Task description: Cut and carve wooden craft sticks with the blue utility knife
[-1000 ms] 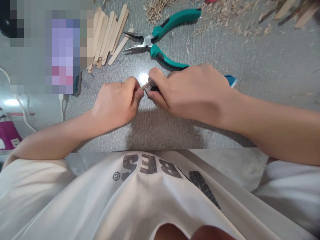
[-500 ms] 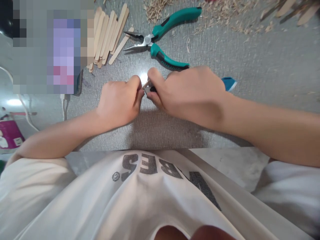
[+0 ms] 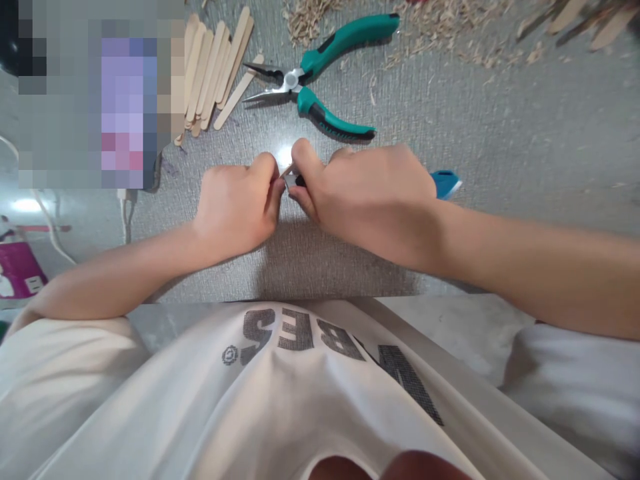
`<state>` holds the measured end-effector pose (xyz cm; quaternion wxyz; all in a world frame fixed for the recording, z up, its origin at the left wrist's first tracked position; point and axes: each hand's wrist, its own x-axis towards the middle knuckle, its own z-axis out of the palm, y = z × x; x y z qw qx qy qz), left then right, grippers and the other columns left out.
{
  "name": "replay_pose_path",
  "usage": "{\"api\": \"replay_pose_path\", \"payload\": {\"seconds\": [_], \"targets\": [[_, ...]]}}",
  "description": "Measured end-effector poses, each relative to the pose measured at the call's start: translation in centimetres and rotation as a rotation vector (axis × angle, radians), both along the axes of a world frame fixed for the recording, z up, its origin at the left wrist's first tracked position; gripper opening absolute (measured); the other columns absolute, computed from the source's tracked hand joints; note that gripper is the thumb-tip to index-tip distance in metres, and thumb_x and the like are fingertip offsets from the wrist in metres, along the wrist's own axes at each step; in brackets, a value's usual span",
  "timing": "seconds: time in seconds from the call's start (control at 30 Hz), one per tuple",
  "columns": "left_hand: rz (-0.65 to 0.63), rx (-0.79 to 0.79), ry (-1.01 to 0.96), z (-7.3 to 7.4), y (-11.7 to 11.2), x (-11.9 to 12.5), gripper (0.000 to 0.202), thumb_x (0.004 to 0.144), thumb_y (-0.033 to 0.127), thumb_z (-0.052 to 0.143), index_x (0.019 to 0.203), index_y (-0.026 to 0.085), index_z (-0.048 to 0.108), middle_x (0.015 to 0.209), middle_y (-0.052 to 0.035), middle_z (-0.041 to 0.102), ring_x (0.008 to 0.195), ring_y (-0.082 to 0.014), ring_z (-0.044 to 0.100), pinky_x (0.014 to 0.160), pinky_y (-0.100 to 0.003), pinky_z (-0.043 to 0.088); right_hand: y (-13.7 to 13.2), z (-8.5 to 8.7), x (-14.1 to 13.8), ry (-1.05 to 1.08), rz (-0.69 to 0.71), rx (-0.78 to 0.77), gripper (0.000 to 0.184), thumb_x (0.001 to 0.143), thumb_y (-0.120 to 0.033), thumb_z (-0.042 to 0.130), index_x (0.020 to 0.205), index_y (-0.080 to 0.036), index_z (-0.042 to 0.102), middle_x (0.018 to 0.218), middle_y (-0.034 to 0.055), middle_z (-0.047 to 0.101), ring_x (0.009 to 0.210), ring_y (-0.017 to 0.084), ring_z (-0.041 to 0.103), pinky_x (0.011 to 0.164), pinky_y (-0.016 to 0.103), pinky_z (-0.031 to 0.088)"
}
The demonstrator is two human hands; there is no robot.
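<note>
My left hand [image 3: 237, 207] is closed in a pinch on a small wooden stick piece [image 3: 288, 171], of which only the tip shows between my hands. My right hand [image 3: 365, 197] is wrapped round a blue-handled cutter [image 3: 445, 183]; its blue end sticks out behind the hand and its metal tip meets the stick. Both hands rest close together over the grey textured table [image 3: 500, 133].
Teal-handled needle-nose pliers [image 3: 320, 80] lie open just beyond my hands. A pile of wooden craft sticks [image 3: 215, 67] lies at the back left beside a blurred patch. Wood shavings [image 3: 450, 27] are scattered along the far edge. A white cable [image 3: 125, 207] and a purple item [image 3: 17, 270] sit left.
Both hands have drifted slightly to the left and closer together; less of the stick shows between them. The blue end of the cutter has moved left with my right hand.
</note>
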<state>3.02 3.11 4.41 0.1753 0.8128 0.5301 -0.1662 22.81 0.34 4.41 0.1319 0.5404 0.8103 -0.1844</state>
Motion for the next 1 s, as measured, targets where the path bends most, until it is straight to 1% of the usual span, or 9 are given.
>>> {"api": "replay_pose_path", "payload": {"seconds": [0.13,0.23,0.3,0.37,0.47,0.6,0.7,0.83,1.0], "targets": [[-0.081,0.086,-0.027,-0.5,-0.1,-0.4,0.029,0.115,0.04,0.043,0.115,0.026,0.068,0.09,-0.0099,0.082,0.075,-0.0271,0.065,0.074,-0.042,0.032,-0.1,0.0,-0.3,-0.009,-0.019,-0.015,0.073,0.122,-0.053,0.024,0.182,-0.018,0.048,0.12,0.02,0.089,0.1,0.037,0.084,0.076,0.037,0.045],[-0.095,0.082,0.012,-0.5,-0.1,-0.3,0.042,0.116,0.04,0.037,0.124,0.022,0.074,0.096,-0.0132,0.085,0.077,-0.0292,0.07,0.074,-0.043,0.035,0.1,0.0,-0.4,-0.009,-0.027,-0.003,0.072,0.123,-0.055,0.024,0.181,-0.021,0.049,0.118,0.0195,0.089,0.1,0.038,0.085,0.076,0.037,0.047],[-0.073,0.068,0.031,-0.6,-0.1,-0.3,0.044,0.117,0.039,0.037,0.131,0.019,0.075,0.101,-0.0158,0.086,0.082,-0.0313,0.075,0.076,-0.044,0.037,0.3,0.1,-0.4,-0.021,-0.024,0.009,0.071,0.123,-0.055,0.025,0.18,-0.021,0.05,0.116,0.0197,0.089,0.099,0.04,0.086,0.074,0.038,0.046],[-0.044,0.087,0.004,-0.8,0.0,-0.3,0.04,0.117,0.04,0.042,0.129,0.021,0.075,0.1,-0.0148,0.086,0.084,-0.0319,0.077,0.076,-0.044,0.039,0.4,0.3,-0.3,-0.035,-0.009,-0.001,0.069,0.124,-0.054,0.025,0.179,-0.02,0.05,0.114,0.021,0.089,0.099,0.041,0.086,0.071,0.04,0.044],[-0.024,0.154,-0.11,-1.3,0.1,-0.7,0.031,0.115,0.04,0.045,0.118,0.027,0.074,0.093,-0.0098,0.083,0.083,-0.0307,0.077,0.075,-0.043,0.041,0.6,0.6,-0.1,-0.021,0.006,-0.013,0.069,0.124,-0.052,0.026,0.177,-0.016,0.051,0.116,0.0231,0.089,0.102,0.043,0.086,0.071,0.041,0.041],[0.025,0.112,-0.151,-1.4,0.4,-1.0,0.027,0.115,0.041,0.049,0.114,0.03,0.073,0.091,-0.0085,0.081,0.088,-0.0333,0.079,0.081,-0.045,0.048,0.7,0.5,0.3,0.016,-0.005,-0.011,0.072,0.123,-0.056,0.026,0.176,-0.013,0.052,0.118,0.0217,0.09,0.105,0.041,0.085,0.076,0.039,0.044],[0.039,0.086,-0.152,-1.2,0.6,-1.2,0.026,0.115,0.043,0.051,0.112,0.03,0.073,0.089,-0.0082,0.079,0.089,-0.0329,0.079,0.081,-0.045,0.046,0.9,0.6,0.6,0.003,0.019,-0.022,0.072,0.123,-0.059,0.026,0.177,-0.017,0.05,0.116,0.0201,0.09,0.104,0.041,0.084,0.078,0.04,0.045],[0.015,0.096,-0.259,-1.0,1.0,-1.5,0.023,0.113,0.043,0.055,0.103,0.032,0.073,0.08,-0.005,0.075,0.083,-0.0302,0.073,0.076,-0.043,0.042,1.4,0.7,1.0,-0.048,0.055,-0.068,0.071,0.123,-0.06,0.026,0.181,-0.024,0.045,0.113,0.0184,0.09,0.096,0.042,0.083,0.075,0.043,0.043],[0.062,0.032,-0.164,-0.2,1.0,-0.8,0.027,0.116,0.042,0.055,0.108,0.028,0.076,0.092,-0.0083,0.08,0.091,-0.0326,0.076,0.083,-0.046,0.046,1.5,0.5,1.3,-0.039,0.021,-0.091,0.079,0.12,-0.065,0.025,0.183,-0.02,0.043,0.114,0.0204,0.09,0.1,0.044,0.082,0.079,0.043,0.049]]}}
